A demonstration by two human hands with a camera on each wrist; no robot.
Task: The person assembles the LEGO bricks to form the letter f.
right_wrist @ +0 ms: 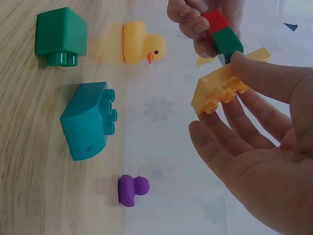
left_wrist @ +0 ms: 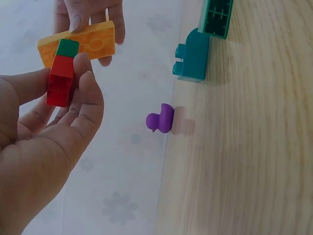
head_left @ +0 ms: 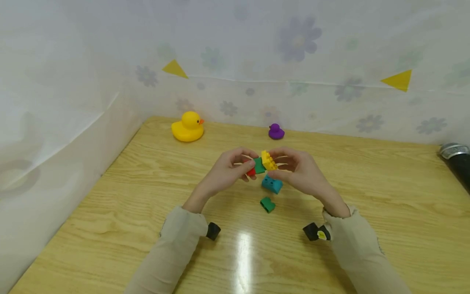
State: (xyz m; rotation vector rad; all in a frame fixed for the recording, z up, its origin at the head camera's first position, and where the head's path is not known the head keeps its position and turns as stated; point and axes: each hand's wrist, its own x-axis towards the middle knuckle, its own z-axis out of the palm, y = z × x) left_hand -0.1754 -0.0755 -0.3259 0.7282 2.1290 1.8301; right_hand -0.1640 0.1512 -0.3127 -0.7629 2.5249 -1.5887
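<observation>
Across a pale wood-grain tabletop [head_left: 147, 179], two light sleeves [head_left: 183, 230] reach in from the near side, and closest beyond them lies a loose green block [head_left: 267, 204], with a teal block [head_left: 271, 185] just past it. Above the table, the left hand [head_left: 228, 170] pinches a red brick [right_wrist: 216, 20] between thumb and fingers, a green brick [right_wrist: 228, 41] joined to its end; the right hand [head_left: 302, 169] pinches a tilted yellow brick [head_left: 268, 160] with thumb and fingers. We see the yellow brick's hollow underside turned toward the green brick and its studs toward the right palm, though we cannot tell whether the two have locked. We judge this a moment for alignment: for a clean fit we would set the left grip firmly on the red brick, square the yellow brick to the green end and press straight along the stack, since a slanted push could seat only one side or pry the joined pair apart. Farther back, a small purple duck [head_left: 276, 132] and a larger yellow duck [head_left: 188, 128] sit near the far edge, before a flower-printed cloth [head_left: 238, 36].
</observation>
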